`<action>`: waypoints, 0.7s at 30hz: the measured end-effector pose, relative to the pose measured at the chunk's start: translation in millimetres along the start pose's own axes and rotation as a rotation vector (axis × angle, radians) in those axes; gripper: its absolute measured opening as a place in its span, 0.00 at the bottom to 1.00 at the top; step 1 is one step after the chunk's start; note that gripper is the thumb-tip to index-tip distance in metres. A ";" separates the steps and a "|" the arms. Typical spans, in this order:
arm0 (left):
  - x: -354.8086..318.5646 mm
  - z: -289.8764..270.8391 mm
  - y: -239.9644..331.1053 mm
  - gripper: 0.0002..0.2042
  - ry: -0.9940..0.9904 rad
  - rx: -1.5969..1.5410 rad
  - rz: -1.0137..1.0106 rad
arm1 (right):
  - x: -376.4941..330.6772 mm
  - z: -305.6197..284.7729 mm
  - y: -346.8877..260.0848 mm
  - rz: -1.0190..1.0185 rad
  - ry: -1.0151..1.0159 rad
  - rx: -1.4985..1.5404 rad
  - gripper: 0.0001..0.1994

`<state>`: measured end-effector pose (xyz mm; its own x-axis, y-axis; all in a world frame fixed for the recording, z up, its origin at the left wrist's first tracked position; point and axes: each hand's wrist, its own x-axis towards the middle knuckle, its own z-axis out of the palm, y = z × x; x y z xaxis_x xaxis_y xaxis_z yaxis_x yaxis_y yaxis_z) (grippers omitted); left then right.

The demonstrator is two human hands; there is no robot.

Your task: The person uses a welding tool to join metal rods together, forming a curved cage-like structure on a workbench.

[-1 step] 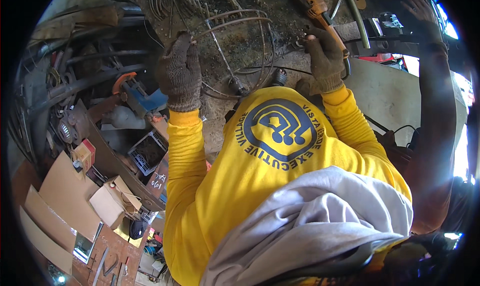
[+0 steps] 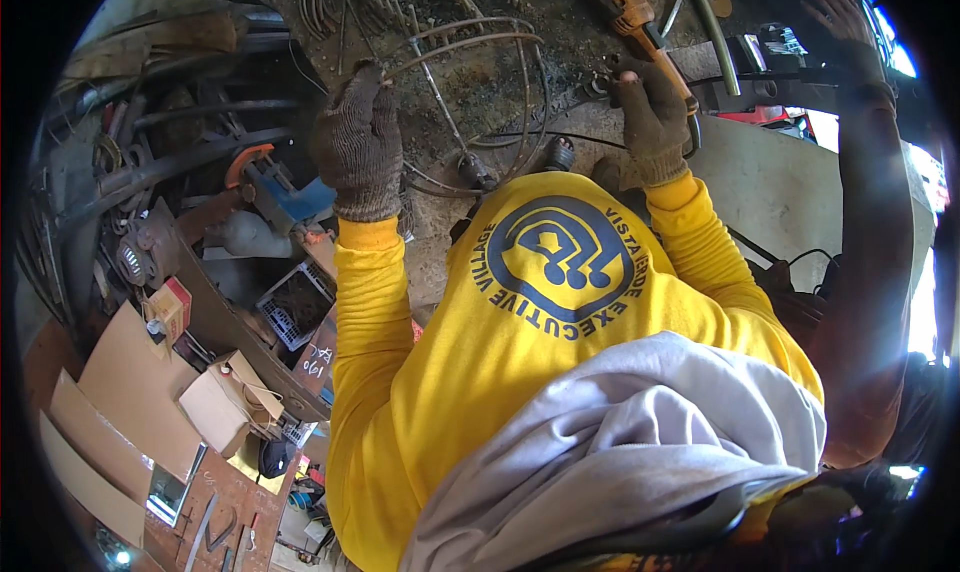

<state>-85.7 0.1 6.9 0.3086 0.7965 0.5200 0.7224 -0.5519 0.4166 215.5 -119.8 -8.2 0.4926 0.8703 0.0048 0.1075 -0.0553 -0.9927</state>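
Note:
My left hand (image 2: 360, 147), in a brown knit glove, is closed around the end of a bent metal rod frame (image 2: 465, 44). Thin curved rods of this frame arch over the dirty work surface (image 2: 590, 122) and reach down beside my chest. My right hand (image 2: 652, 114), gloved too, sits right of the frame and apart from it. Its fingers are curled, with a bare thumb tip showing; whatever they hold is too small to make out. Just beyond that hand lies an orange power tool (image 2: 622, 7) with a long body.
Another person's arm (image 2: 865, 172) reaches in along the right. Loose rods (image 2: 318, 2) and a thick bent tube (image 2: 715, 37) lie on the surface. A blue-and-orange tool (image 2: 285, 194), a plastic crate (image 2: 292, 307), cardboard (image 2: 130, 372) and scrap metal crowd the left.
My right hand has shifted very slightly to the right, and its thumb and fingers have turned a little. My left hand and the rod frame look nearly still.

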 end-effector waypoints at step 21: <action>8.3 4.5 -9.9 0.11 0.027 -0.024 -0.042 | -30.9 -27.3 26.9 0.064 -0.317 -0.329 0.13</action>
<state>-87.5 13.3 3.6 0.2608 0.8124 0.5216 0.7190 -0.5240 0.4566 226.8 -161.5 -31.8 0.2238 0.9641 -0.1432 0.3794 -0.2215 -0.8983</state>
